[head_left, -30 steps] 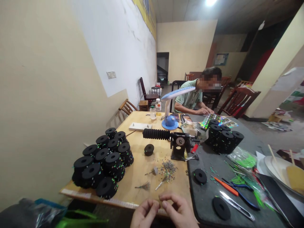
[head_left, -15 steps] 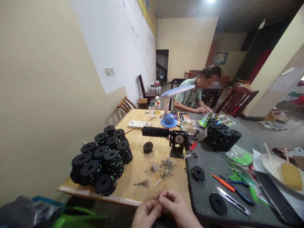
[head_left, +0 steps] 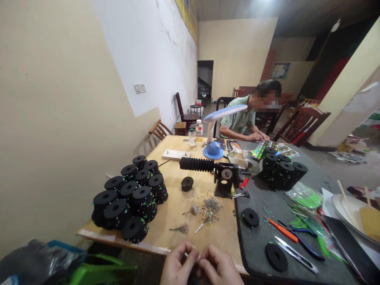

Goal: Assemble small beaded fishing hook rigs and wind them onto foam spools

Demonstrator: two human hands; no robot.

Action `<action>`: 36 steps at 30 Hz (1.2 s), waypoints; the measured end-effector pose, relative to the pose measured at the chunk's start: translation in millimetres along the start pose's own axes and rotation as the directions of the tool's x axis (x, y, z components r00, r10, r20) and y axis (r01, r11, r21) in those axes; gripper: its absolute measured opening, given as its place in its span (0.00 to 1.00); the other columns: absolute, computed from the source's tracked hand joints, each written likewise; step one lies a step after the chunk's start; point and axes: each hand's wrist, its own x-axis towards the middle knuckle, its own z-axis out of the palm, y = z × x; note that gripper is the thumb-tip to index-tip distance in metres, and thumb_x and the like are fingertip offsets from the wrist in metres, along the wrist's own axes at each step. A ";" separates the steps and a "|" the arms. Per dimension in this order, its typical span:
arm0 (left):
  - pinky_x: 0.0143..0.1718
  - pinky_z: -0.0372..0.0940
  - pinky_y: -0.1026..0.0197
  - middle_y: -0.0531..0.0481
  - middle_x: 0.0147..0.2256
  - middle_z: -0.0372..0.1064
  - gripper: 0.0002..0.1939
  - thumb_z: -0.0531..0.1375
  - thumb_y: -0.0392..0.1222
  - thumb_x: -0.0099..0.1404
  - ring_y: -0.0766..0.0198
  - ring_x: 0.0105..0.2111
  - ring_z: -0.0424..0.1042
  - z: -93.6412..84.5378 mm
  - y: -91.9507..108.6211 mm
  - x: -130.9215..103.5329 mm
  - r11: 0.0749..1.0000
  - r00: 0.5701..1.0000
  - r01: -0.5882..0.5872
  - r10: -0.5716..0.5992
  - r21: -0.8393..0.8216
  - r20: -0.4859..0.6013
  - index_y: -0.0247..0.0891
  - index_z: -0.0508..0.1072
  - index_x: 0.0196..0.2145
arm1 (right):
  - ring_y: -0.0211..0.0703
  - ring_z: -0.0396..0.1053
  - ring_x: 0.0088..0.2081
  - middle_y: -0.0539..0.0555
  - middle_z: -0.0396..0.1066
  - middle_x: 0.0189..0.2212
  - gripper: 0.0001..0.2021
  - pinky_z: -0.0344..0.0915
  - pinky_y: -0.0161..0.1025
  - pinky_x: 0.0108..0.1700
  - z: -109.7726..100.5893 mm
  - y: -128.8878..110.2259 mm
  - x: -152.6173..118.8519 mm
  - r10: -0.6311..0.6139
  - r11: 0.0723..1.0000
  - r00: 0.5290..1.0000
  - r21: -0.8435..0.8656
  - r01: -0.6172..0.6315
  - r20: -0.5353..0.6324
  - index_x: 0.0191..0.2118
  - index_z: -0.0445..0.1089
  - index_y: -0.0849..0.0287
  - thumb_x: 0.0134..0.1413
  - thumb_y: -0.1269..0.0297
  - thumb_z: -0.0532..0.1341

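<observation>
Spanning the wooden table [head_left: 175, 176]: rolls, tools and loose bits, with a grey mat [head_left: 252, 245] on the right side.
Left stacks [head_left: 139, 204]: many black rolls with coloured bits on their sides, seemingly the finished share.
Right stacks [head_left: 280, 174]: a smaller group, similarly speckled, apparently also done.
Black device [head_left: 224, 180]: carries a ribbed black roll [head_left: 196, 164] that shows no coloured bits.
Left hand [head_left: 178, 264]: thumb and finger pinched together by the near edge; what lies between them, cannot tell.
Right hand [head_left: 219, 266]: fingertips pinched, just beside the left; contents hidden.
Single roll [head_left: 187, 186]: upright near the device, apart from the stacks, perhaps unfinished.
Grey bits [head_left: 211, 208]: a loose heap beyond the hands, so supplies seem left; total progress unclear.
</observation>
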 end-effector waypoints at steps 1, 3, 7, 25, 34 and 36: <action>0.28 0.61 0.66 0.54 0.20 0.65 0.20 0.67 0.58 0.52 0.64 0.23 0.65 -0.8 -1.4 -0.3 1.000 1.000 -0.010 0.011 0.013 -0.021 0.36 0.72 0.23 | 0.38 0.61 0.19 0.45 0.64 0.18 0.13 0.57 0.33 0.24 1.4 2.2 0.1 0.022 1.000 1.000 0.020 -0.023 0.020 0.26 0.55 0.53 0.53 0.51 0.55; 0.29 0.61 0.66 0.53 0.21 0.65 0.20 0.67 0.58 0.53 0.63 0.25 0.65 -2.4 -2.3 -0.8 0.997 0.997 -0.045 0.048 0.062 -0.054 0.36 0.73 0.22 | 0.37 0.57 0.18 0.43 0.60 0.16 0.14 0.54 0.32 0.23 2.9 7.3 0.3 0.032 0.999 0.999 0.002 -0.032 0.012 0.26 0.55 0.53 0.53 0.51 0.56; 0.28 0.60 0.65 0.52 0.22 0.65 0.17 0.65 0.54 0.56 0.61 0.25 0.65 -10.3 8.8 3.7 0.965 0.992 -0.120 0.128 0.231 -0.022 0.37 0.73 0.22 | 0.36 0.55 0.23 0.42 0.55 0.18 0.15 0.54 0.32 0.27 0.0 16.6 -0.4 -0.046 0.996 0.996 -0.084 0.039 -0.083 0.24 0.57 0.54 0.52 0.53 0.60; 0.43 0.62 0.55 0.43 0.33 0.76 0.06 0.60 0.35 0.57 0.50 0.38 0.71 -38.3 15.9 49.7 0.798 0.970 -0.191 0.241 0.571 -0.012 0.40 0.77 0.31 | 0.33 0.54 0.17 0.43 0.61 0.16 0.26 0.52 0.30 0.19 -11.9 44.8 -10.3 0.059 0.947 0.978 0.321 0.010 -0.202 0.28 0.62 0.56 0.49 0.35 0.59; 0.19 0.58 0.68 0.54 0.22 0.68 0.23 0.68 0.58 0.50 0.66 0.22 0.66 -2.3 -32.9 7.2 0.974 0.960 0.224 -0.225 0.027 0.165 0.36 0.72 0.31 | 0.31 0.51 0.16 0.42 0.59 0.14 0.29 0.49 0.29 0.19 -10.1 32.0 -17.9 0.132 0.932 0.964 0.359 -0.042 -0.230 0.25 0.62 0.57 0.41 0.31 0.60; 0.19 0.59 0.67 0.54 0.21 0.67 0.25 0.69 0.60 0.48 0.67 0.20 0.65 3.5 -44.1 3.6 0.969 0.952 0.245 -0.244 0.016 0.185 0.36 0.71 0.30 | 0.31 0.50 0.16 0.40 0.56 0.13 0.30 0.49 0.30 0.20 -4.1 38.7 -17.7 0.123 0.930 0.952 0.368 -0.013 -0.279 0.24 0.62 0.58 0.41 0.31 0.61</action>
